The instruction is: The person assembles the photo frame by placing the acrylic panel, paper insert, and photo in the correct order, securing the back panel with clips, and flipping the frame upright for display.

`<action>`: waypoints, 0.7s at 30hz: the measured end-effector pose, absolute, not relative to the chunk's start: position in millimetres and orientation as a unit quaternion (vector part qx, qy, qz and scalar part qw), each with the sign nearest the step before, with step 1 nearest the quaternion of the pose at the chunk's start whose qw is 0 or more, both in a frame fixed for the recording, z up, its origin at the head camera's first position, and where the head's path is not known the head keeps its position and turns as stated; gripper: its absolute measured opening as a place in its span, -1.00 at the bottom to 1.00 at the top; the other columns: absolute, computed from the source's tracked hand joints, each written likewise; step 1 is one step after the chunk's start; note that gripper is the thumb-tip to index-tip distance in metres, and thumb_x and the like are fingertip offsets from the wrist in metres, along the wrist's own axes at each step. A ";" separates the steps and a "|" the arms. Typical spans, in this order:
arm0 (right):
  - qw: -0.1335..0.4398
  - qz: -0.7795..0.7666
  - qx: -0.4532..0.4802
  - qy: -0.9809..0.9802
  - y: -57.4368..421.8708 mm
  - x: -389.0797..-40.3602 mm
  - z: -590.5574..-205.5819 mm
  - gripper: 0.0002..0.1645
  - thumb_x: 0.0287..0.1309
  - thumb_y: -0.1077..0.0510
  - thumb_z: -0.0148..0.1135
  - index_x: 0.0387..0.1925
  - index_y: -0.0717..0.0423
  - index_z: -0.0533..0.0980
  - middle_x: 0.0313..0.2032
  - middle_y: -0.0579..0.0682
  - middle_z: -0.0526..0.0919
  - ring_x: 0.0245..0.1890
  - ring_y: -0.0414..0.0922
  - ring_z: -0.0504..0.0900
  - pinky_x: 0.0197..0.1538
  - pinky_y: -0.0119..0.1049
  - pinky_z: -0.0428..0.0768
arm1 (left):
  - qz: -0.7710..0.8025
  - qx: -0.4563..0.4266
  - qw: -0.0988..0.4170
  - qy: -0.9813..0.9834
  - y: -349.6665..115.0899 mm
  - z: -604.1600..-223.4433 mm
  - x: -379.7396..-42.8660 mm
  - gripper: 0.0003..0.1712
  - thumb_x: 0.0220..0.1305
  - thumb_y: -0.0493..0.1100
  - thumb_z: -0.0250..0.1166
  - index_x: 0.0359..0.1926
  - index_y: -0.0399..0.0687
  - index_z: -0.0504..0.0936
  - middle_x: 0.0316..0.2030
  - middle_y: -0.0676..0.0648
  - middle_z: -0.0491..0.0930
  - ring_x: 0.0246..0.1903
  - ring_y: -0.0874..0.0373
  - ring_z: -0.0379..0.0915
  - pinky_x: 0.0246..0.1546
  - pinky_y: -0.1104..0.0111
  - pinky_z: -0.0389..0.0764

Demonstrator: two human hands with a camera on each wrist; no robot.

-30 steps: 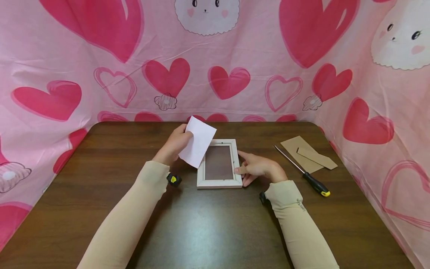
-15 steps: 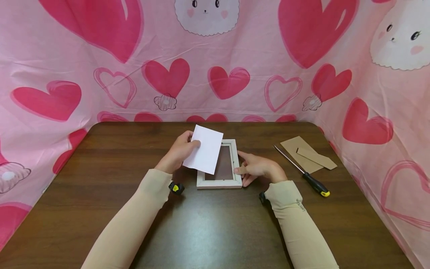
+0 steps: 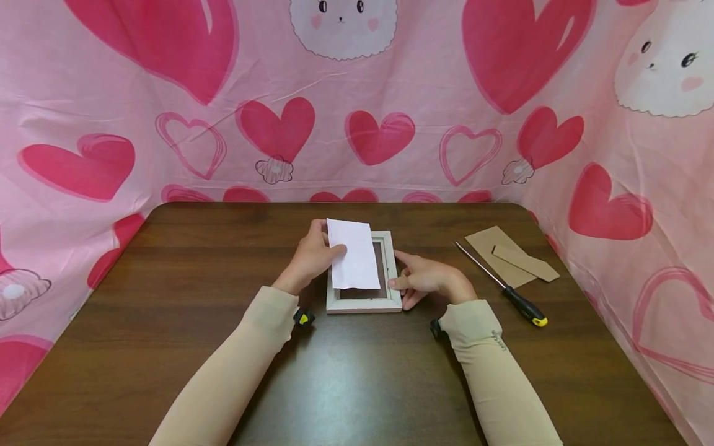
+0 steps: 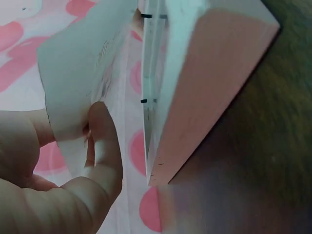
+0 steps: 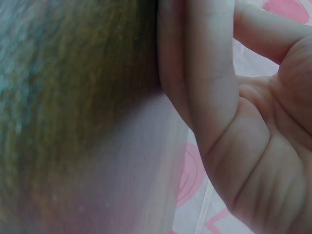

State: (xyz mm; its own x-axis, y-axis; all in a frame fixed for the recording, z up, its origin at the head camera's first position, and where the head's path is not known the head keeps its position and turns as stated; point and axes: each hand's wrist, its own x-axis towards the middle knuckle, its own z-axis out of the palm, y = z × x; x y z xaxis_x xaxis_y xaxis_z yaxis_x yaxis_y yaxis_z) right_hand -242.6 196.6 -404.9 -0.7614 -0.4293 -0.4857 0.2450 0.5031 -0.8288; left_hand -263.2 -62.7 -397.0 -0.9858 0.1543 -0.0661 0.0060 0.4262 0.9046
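Note:
My left hand pinches a white sheet of paper, thumb on its upper face. The sheet hangs over the left part of a white picture frame lying on the table. In the left wrist view the paper stands apart from the frame, and faint markings show on its underside. At the frame's right side, my right hand holds the border, thumb on top and fingers along the outer edge. The right wrist view shows the right hand's fingers close up, without the frame.
To the right, a screwdriver with a black and yellow handle lies on the wooden table. Beside it is a brown backing board with a narrow brown strip across it. A pink heart-patterned cloth hangs behind.
My left hand has brought the paper rightward and toward me, over the frame, and turned it straighter with the border. The right hand and frame have stayed in place.

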 end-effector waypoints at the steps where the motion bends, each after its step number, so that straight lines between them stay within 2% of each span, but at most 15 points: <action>1: 0.340 -0.496 -0.057 0.797 196.5 -242.6 -404.9 0.08 0.17 0.16 0.30 0.49 -0.15 -0.18 -0.26 0.30 0.48 -0.50 0.14 0.64 -0.38 -0.06 0.64 | 0.524 0.052 0.065 0.848 -61.4 -397.8 -263.2 -0.23 0.21 -0.17 0.31 0.32 -0.04 0.07 -0.10 -0.19 0.47 -0.20 -0.02 0.46 -0.17 0.14 0.56; 7: 0.343 -0.499 -0.058 0.794 195.9 -242.6 -404.6 0.06 0.19 0.18 0.29 0.49 -0.16 -0.17 -0.24 0.30 0.47 -0.50 0.14 0.64 -0.37 -0.06 0.64 | 0.471 0.068 0.051 0.878 -54.3 -401.6 -263.8 -0.11 0.18 -0.17 0.34 0.39 -0.09 -0.01 0.11 -0.26 0.42 -0.04 -0.02 0.44 -0.04 0.07 0.52; 21: 0.343 -0.494 -0.058 0.797 196.4 -242.3 -402.7 0.06 0.18 0.17 0.29 0.49 -0.17 -0.17 -0.25 0.29 0.48 -0.50 0.13 0.64 -0.37 -0.06 0.64 | 0.420 0.078 0.029 0.904 -45.0 -405.7 -262.1 -0.01 0.14 -0.20 0.38 0.43 -0.03 -0.06 0.26 -0.27 0.31 0.16 -0.05 0.30 0.10 0.05 0.40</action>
State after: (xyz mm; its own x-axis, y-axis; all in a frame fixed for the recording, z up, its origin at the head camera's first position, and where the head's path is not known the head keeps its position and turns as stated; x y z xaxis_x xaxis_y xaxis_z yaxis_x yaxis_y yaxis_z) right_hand -242.3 196.4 -402.7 -0.7581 -0.4309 -0.4895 0.2461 0.5061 -0.8266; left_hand -262.1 -45.0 -405.7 -0.9861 0.1654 0.0127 0.1164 0.6350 0.7637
